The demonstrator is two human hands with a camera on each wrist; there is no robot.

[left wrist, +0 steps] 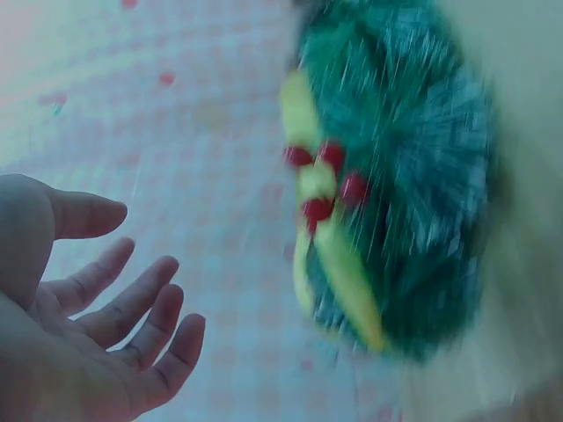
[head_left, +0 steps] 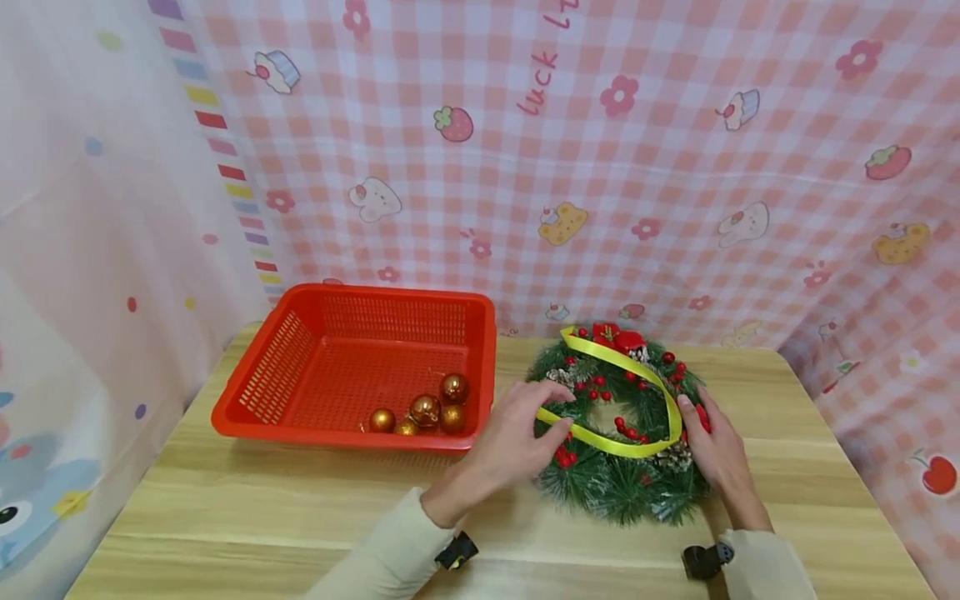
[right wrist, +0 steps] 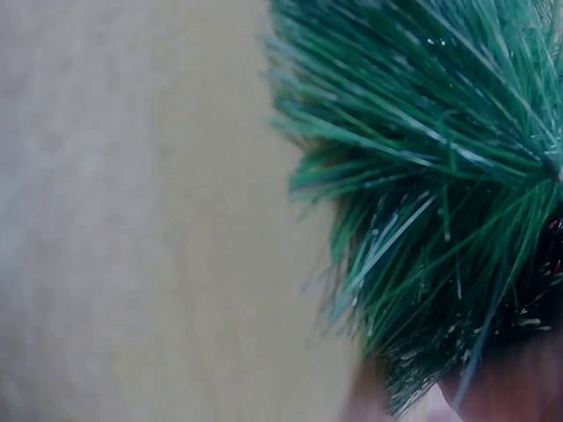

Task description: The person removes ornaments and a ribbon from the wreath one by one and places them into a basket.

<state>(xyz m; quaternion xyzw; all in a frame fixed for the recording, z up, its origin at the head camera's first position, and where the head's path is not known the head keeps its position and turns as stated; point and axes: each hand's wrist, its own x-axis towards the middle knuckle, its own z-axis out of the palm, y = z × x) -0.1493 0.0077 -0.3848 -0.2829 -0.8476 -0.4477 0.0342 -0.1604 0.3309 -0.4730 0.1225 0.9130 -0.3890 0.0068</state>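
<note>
A green pine wreath (head_left: 626, 496) with red berries (head_left: 597, 392), pinecones and red flowers lies on the table. Across it runs a yellow ribbon (head_left: 672, 421) in a loose loop. My right hand (head_left: 716, 454) grips the wreath's right side, thumb on top; its fingers are partly hidden by the greenery. Over the left side hovers my left hand (head_left: 513, 437), fingers relaxed and apart, near one length of ribbon. In the left wrist view that hand (left wrist: 97, 325) holds nothing, with the blurred wreath (left wrist: 413, 176) beside it. Pine needles (right wrist: 422, 149) fill much of the right wrist view.
A red plastic basket (head_left: 300, 429) stands left of the wreath. Several gold and copper baubles (head_left: 425, 409) lie in its near right corner. Behind the wooden table (head_left: 300, 517) hangs a pink checked curtain (head_left: 465, 192).
</note>
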